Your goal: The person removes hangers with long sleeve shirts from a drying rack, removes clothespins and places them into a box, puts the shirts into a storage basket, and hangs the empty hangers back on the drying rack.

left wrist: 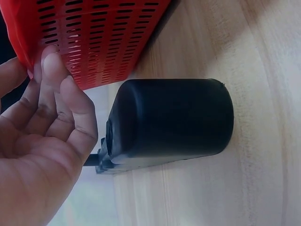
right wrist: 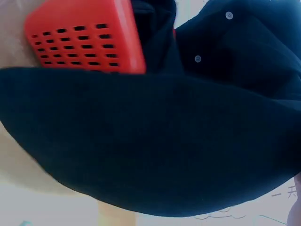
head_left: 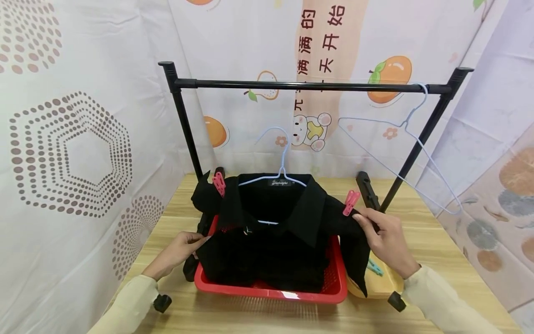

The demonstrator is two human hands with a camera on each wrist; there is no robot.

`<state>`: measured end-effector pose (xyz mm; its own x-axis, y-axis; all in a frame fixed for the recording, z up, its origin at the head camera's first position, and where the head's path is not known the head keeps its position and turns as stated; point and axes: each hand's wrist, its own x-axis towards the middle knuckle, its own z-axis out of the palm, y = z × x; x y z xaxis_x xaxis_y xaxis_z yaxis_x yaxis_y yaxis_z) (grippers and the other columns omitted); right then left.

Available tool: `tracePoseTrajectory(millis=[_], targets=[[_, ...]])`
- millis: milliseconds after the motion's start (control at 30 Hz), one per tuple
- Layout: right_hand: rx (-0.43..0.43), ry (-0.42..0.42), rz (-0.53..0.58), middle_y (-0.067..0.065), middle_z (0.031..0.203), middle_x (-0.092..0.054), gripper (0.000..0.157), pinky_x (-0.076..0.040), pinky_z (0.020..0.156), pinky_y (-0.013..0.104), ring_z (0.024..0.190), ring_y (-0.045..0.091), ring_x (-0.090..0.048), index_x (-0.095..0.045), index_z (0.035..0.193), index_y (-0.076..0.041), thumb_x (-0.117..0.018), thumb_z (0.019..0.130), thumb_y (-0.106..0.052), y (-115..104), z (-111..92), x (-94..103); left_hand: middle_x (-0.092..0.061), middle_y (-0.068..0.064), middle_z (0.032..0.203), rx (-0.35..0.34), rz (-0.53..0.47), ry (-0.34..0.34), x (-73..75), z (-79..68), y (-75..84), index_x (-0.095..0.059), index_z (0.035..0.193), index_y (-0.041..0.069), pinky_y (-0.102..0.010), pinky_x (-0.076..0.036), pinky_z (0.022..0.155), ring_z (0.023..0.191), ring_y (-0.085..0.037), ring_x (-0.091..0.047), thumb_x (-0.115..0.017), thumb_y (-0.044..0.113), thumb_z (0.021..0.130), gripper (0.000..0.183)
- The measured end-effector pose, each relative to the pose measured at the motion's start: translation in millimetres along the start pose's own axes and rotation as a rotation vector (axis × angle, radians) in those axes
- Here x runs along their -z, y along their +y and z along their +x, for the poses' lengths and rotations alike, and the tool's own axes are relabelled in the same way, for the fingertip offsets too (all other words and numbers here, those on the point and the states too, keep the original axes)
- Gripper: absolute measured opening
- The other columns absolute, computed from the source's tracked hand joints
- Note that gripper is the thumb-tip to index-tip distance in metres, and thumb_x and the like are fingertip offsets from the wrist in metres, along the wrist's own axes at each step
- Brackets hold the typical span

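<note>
A black collared shirt (head_left: 306, 218) lies over a red basket (head_left: 271, 293), with a light blue hanger (head_left: 283, 155) inside its neck. Pink clothespins grip it: one on the left side (head_left: 219, 183), one at the right shoulder (head_left: 351, 202). With thumb and fingers my left hand (head_left: 181, 253) pinches the shirt's edge beside the basket's left rim; in the left wrist view its fingertips are by the slotted basket wall (left wrist: 99, 42). My right hand (head_left: 385, 236) pinches the sleeve beside the right clothespin. Hanging sleeve cloth (right wrist: 141, 136) fills much of the right wrist view.
A black rack's crossbar (head_left: 292, 86) spans behind the shirt. On its right end hangs another blue hanger (head_left: 417, 134). Right of the basket is a yellow container (head_left: 388, 283) with a teal clothespin (head_left: 375, 267). A black rack foot (left wrist: 178, 117) stands left of the basket.
</note>
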<state>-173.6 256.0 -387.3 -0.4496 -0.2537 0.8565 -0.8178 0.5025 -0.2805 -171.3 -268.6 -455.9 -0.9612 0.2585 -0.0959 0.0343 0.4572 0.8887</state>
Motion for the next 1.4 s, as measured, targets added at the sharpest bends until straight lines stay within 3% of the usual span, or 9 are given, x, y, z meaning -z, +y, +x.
tracePoseTrajectory(millis=[67,200,467,800,933,1067,1200,1300,1400], targets=[[-0.013,-0.020,0.012,-0.007,0.069,-0.056,0.008,-0.032,0.054,0.016,0.059,-0.002,-0.038,-0.074,0.091,-0.008,-0.072,0.095,-0.001,1,-5,-0.8,-0.056,0.000,0.070,-0.001,0.006,0.006,0.0,1.0,-0.4,-0.063,0.080,0.006,-0.032,-0.053,0.065,0.068,-0.019,-0.060,-0.059,0.026,0.106,0.034],[-0.051,-0.082,0.031,-0.003,0.080,-0.067,0.024,-0.039,0.059,0.017,0.064,0.001,-0.046,-0.075,0.096,-0.010,-0.075,0.085,0.011,1,-17,-2.7,-0.058,0.000,0.072,0.000,0.013,0.000,0.7,1.6,-0.9,-0.065,0.084,0.005,-0.031,-0.052,0.065,0.069,-0.019,-0.060,-0.057,0.023,0.107,0.031],[-0.125,-0.153,0.008,-0.005,0.086,-0.070,0.033,-0.044,0.065,0.016,0.068,0.005,-0.054,-0.075,0.096,-0.014,-0.077,0.080,0.015,0,-36,-10.6,-0.062,-0.004,0.081,-0.011,-0.014,-0.004,0.5,0.0,-0.3,-0.070,0.101,-0.003,-0.031,-0.053,0.066,0.071,-0.017,-0.060,-0.058,0.020,0.107,0.027],[-0.145,-0.181,0.014,-0.006,0.091,-0.073,0.034,-0.050,0.075,0.016,0.078,0.008,-0.066,-0.075,0.097,-0.017,-0.077,0.081,0.013,0,-53,-22.1,-0.057,-0.004,0.069,0.024,-0.023,0.052,-2.5,-2.8,-1.0,-0.058,0.077,0.002,-0.031,-0.050,0.065,0.067,-0.019,-0.057,-0.056,0.002,0.098,0.022],[-0.159,-0.191,-0.001,-0.009,0.092,-0.073,0.033,-0.051,0.075,0.017,0.078,0.007,-0.068,-0.075,0.096,-0.018,-0.077,0.082,0.011,1,-60,-25.9,-0.059,-0.004,0.070,0.028,0.008,0.096,-1.0,-4.8,-0.1,-0.059,0.078,0.000,-0.031,-0.052,0.065,0.067,-0.019,-0.058,-0.059,-0.001,0.092,0.015],[-0.168,-0.210,0.002,-0.006,0.092,-0.074,0.030,-0.051,0.076,0.017,0.078,0.008,-0.068,-0.075,0.097,-0.019,-0.078,0.084,0.008,2,-66,-29.8,-0.065,-0.007,0.078,0.024,0.056,0.169,7.5,-6.8,1.5,-0.066,0.088,-0.003,-0.033,-0.057,0.069,0.073,-0.019,-0.064,-0.060,-0.003,0.093,0.008],[-0.175,-0.226,0.009,-0.008,0.092,-0.073,0.030,-0.050,0.074,0.018,0.078,0.005,-0.066,-0.075,0.099,-0.020,-0.077,0.085,0.007,4,-70,-31.7,-0.067,-0.010,0.082,-0.011,0.127,0.351,18.7,-8.7,4.1,-0.069,0.095,-0.001,-0.031,-0.055,0.066,0.074,-0.018,-0.065,-0.060,0.010,0.104,0.017],[-0.171,-0.223,0.004,-0.009,0.091,-0.073,0.032,-0.049,0.070,0.019,0.075,0.003,-0.063,-0.075,0.098,-0.020,-0.077,0.085,0.009,5,-71,-31.8,-0.067,-0.015,0.086,-0.090,0.126,0.484,22.8,-10.5,8.6,-0.070,0.100,0.001,-0.027,-0.050,0.061,0.073,-0.018,-0.063,-0.063,0.024,0.105,0.025],[-0.161,-0.219,-0.008,-0.010,0.091,-0.072,0.033,-0.048,0.068,0.019,0.073,0.003,-0.060,-0.074,0.098,-0.021,-0.077,0.084,0.009,6,-73,-31.4,-0.069,-0.015,0.094,-0.222,0.106,0.515,22.5,-13.2,14.0,-0.073,0.108,0.004,-0.023,-0.049,0.064,0.077,-0.015,-0.062,-0.067,0.026,0.103,0.024]])
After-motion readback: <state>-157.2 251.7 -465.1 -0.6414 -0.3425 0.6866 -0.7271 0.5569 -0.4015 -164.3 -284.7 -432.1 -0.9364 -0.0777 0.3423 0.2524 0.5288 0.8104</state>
